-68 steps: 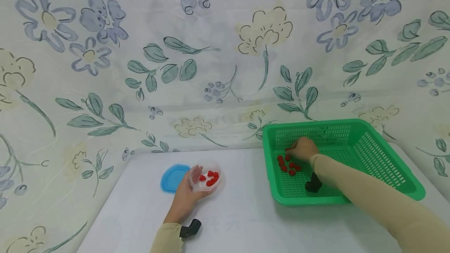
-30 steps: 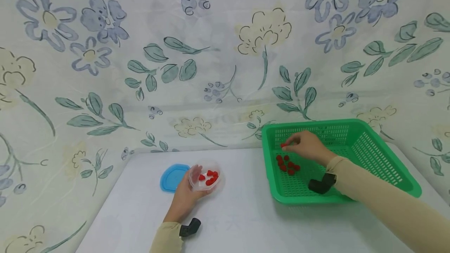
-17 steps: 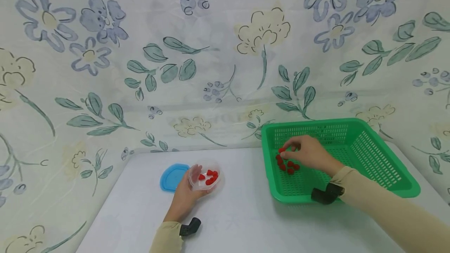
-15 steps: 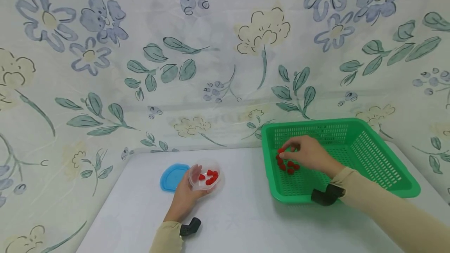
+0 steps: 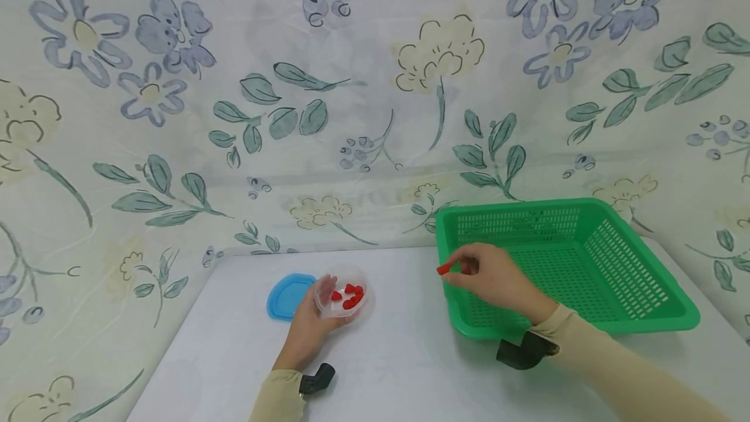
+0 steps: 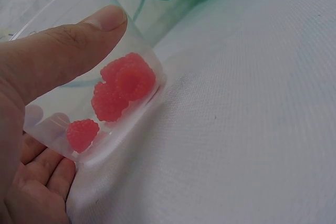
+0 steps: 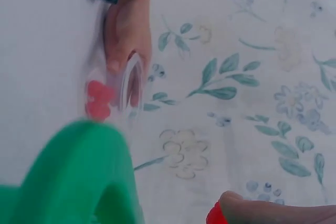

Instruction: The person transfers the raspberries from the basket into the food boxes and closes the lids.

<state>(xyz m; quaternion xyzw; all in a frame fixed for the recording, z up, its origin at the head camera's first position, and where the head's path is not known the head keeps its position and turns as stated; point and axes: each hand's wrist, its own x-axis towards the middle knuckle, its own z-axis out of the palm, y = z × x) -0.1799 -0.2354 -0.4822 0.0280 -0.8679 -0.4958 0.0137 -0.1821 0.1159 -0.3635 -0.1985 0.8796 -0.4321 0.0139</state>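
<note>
My left hand [image 5: 310, 327] grips a clear plastic cup [image 5: 330, 310], tilted on the white table. Several raspberries [image 6: 109, 100] lie inside it, and the thumb presses along its outer wall in the left wrist view. Over the left rim of the green basket [image 5: 586, 327], my right hand [image 5: 498, 282] pinches a single raspberry [image 5: 443, 269] between thumb and finger. That berry [image 7: 216, 214] shows only partly in the right wrist view. The hand hides most of the basket's left floor, where a bit of red shows behind the fingers.
A blue lid [image 5: 287, 297] lies flat on the table [image 5: 398, 370], left of the cup. Behind the table hangs a white floral sheet [image 5: 363, 116]. The basket's raised rim stands between the right forearm and the cup.
My right hand has lifted a raspberry from inside the basket and moved left and nearer, over the rim. The left hand and cup have stayed in place.
</note>
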